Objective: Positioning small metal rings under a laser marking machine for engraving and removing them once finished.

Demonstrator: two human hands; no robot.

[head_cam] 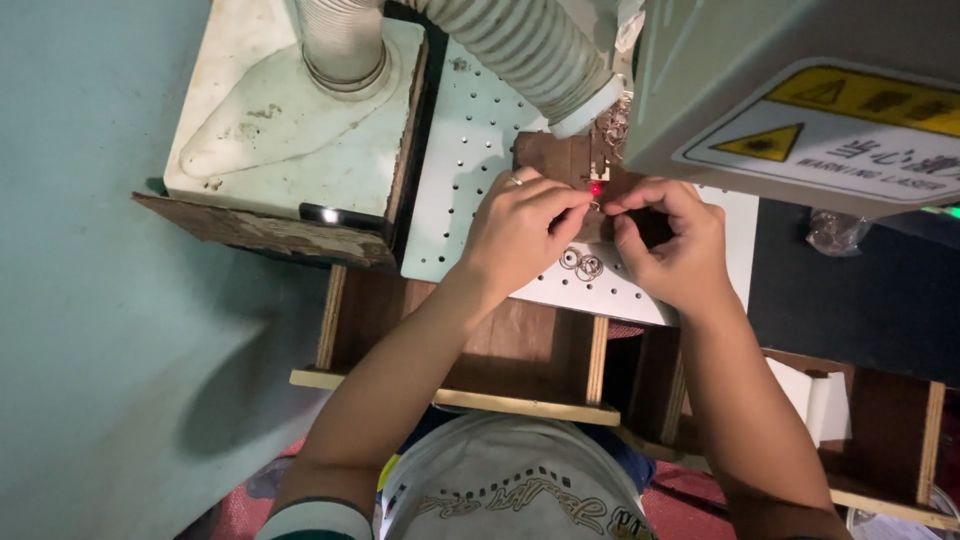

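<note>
Fingers pinching tiny ring under laser head.
Left hand [520,225] and right hand [668,240] pinch a ring [596,205] on the block [555,158] at the red dot [596,188]; risk: slip shifts it, fingertips near beam. Spare rings [583,264] on plate [470,150].

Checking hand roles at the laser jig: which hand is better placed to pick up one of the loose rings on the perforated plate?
Probably left. The left hand is directly above the loose rings on the perforated plate; the right hand sits farther to the side, fingertips pinched by the red laser dot.
</note>
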